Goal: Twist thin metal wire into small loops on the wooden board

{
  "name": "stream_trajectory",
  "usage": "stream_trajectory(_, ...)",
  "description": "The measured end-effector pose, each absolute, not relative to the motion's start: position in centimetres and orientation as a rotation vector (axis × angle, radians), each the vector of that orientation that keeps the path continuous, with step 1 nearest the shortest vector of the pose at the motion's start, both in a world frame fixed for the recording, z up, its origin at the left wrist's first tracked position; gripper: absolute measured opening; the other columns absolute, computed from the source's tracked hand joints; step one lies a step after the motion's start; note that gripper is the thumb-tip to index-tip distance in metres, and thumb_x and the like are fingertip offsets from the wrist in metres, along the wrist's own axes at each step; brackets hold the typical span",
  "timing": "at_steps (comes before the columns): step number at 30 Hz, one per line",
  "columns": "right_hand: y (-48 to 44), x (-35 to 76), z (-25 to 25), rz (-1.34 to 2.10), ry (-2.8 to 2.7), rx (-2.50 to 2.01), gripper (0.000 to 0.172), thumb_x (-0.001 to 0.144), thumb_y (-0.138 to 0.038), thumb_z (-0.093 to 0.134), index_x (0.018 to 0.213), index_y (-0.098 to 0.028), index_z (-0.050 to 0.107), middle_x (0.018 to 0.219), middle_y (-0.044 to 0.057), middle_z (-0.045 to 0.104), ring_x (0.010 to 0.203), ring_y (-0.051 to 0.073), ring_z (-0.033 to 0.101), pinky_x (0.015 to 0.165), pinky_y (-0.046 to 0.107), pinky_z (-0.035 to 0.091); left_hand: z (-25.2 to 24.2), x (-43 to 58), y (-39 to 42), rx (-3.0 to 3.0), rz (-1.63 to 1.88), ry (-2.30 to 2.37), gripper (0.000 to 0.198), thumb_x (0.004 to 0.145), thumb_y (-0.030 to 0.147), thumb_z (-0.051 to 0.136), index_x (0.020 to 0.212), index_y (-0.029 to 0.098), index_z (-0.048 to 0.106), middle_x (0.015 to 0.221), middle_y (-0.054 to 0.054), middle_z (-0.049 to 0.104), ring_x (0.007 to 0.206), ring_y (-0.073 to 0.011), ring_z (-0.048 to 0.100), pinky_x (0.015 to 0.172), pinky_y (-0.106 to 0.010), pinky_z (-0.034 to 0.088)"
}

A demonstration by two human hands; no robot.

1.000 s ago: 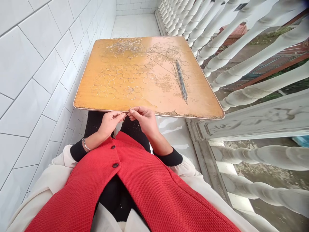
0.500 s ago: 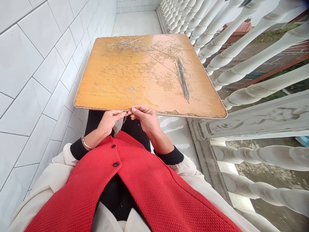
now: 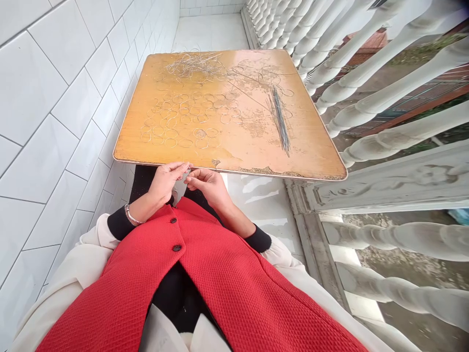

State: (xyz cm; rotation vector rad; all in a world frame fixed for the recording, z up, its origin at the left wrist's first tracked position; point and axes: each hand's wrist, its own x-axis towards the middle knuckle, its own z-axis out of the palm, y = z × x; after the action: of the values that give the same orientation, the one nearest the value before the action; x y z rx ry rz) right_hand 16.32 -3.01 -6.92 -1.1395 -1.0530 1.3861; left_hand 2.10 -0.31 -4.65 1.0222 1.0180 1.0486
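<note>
At the near edge of the table, the left hand pinches a thin wire; the right hand, fingers narrowed, touches or nearly touches it, grip unclear. Wire rings lie leftward, straight wires toward the right edge.

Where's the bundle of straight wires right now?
In the head view, the bundle of straight wires lies on the right part of the table, between the wire rings and the white railing.
</note>
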Motion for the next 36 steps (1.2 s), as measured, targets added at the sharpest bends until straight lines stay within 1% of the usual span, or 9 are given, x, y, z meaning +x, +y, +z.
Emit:
stream_trajectory(5, -3.2, 16.4, -7.0, 1.311, -1.043, -1.17, 0.035, 0.065, -0.05, 0.081, 0.074, -0.02, 0.067, 0.067, 0.0, 0.069, 0.06, 0.012, 0.061, 0.062, 0.027, 0.053, -4.3, 1.5, 0.2, 1.1, 0.999, 1.036, 0.032, 0.068, 0.047, 0.081, 0.073, 0.016, 0.076, 0.068, -0.001, 0.065, 0.063, -0.0081, 0.05, 0.068, -0.024, 0.042)
stream_trajectory(12, -3.2, 16.0, -7.1, 1.209, -1.127, -1.194, 0.029, 0.071, -0.047, 0.074, 0.076, -0.02, 0.065, 0.067, 0.0, 0.067, 0.059, 0.012, 0.06, 0.063, 0.029, 0.052, -4.1, 1.5, 0.3, 1.187, 1.006, 1.089, 0.029, 0.07, 0.042, 0.078, 0.063, 0.015, 0.07, 0.063, -0.001, 0.064, 0.064, -0.0099, 0.053, 0.068, -0.025, 0.044)
stream_trajectory(14, -3.2, 16.0, -7.2, 1.12, -1.176, -1.25, 0.023, 0.074, -0.042, 0.07, 0.078, -0.02, 0.066, 0.068, 0.001, 0.068, 0.059, 0.013, 0.06, 0.063, 0.029, 0.051, -4.1, 1.5, 0.2, 1.226, 1.006, 1.103, 0.027, 0.071, 0.04, 0.077, 0.064, 0.015, 0.071, 0.064, -0.001, 0.064, 0.065, -0.0105, 0.053, 0.069, -0.026, 0.044)
stream_trajectory(17, -3.3, 15.9, -7.4, 0.881, -1.289, -1.353, 0.014, 0.077, -0.033, 0.064, 0.081, -0.021, 0.069, 0.072, 0.002, 0.071, 0.061, 0.014, 0.061, 0.065, 0.03, 0.05, -4.2, 1.4, 0.2, 1.291, 1.012, 1.12, 0.022, 0.072, 0.036, 0.076, 0.066, 0.016, 0.072, 0.065, -0.001, 0.065, 0.065, -0.0108, 0.054, 0.069, -0.026, 0.044)
stream_trajectory(21, -3.6, 15.7, -7.5, 0.673, -1.404, -1.387, 0.012, 0.08, -0.026, 0.059, 0.081, -0.022, 0.071, 0.077, 0.003, 0.073, 0.064, 0.016, 0.062, 0.067, 0.032, 0.05, -4.4, 1.2, 0.3, 1.348, 1.006, 1.128, 0.022, 0.073, 0.036, 0.075, 0.067, 0.015, 0.073, 0.066, -0.001, 0.066, 0.065, -0.011, 0.054, 0.068, -0.026, 0.043)
stream_trajectory(24, -3.8, 15.6, -7.3, 0.676, -1.42, -1.36, 0.014, 0.081, -0.026, 0.058, 0.083, -0.021, 0.071, 0.078, 0.004, 0.073, 0.064, 0.016, 0.062, 0.066, 0.031, 0.05, -4.4, 1.2, 0.3, 1.363, 0.999, 1.132, 0.023, 0.074, 0.036, 0.075, 0.065, 0.015, 0.071, 0.065, -0.001, 0.065, 0.065, -0.0112, 0.055, 0.067, -0.026, 0.042)
stream_trajectory(29, -3.8, 15.5, -7.3, 0.696, -1.393, -1.376, 0.017, 0.082, -0.034, 0.065, 0.092, -0.022, 0.072, 0.081, 0.004, 0.074, 0.066, 0.017, 0.064, 0.069, 0.032, 0.053, -4.3, 1.3, 0.1, 1.341, 1.064, 1.163, 0.021, 0.073, 0.035, 0.074, 0.066, 0.015, 0.071, 0.064, 0.0, 0.064, 0.064, -0.0109, 0.054, 0.067, -0.026, 0.041)
stream_trajectory(32, -3.7, 15.3, -7.5, 0.658, -1.396, -1.384, 0.015, 0.083, -0.032, 0.063, 0.09, -0.023, 0.073, 0.082, 0.003, 0.075, 0.068, 0.017, 0.065, 0.071, 0.033, 0.053, -4.4, 1.4, 0.1, 1.351, 1.094, 1.167, 0.022, 0.073, 0.035, 0.073, 0.064, 0.016, 0.07, 0.063, 0.001, 0.063, 0.064, -0.0109, 0.053, 0.067, -0.026, 0.041)
stream_trajectory(36, -3.5, 15.4, -7.6, 0.664, -1.409, -1.343, 0.015, 0.084, -0.03, 0.06, 0.086, -0.023, 0.074, 0.079, 0.003, 0.073, 0.065, 0.016, 0.063, 0.067, 0.032, 0.051, -4.6, 1.5, 0.2, 1.341, 1.121, 1.154, 0.024, 0.072, 0.036, 0.073, 0.06, 0.016, 0.067, 0.061, 0.001, 0.061, 0.063, -0.0107, 0.051, 0.067, -0.026, 0.04)
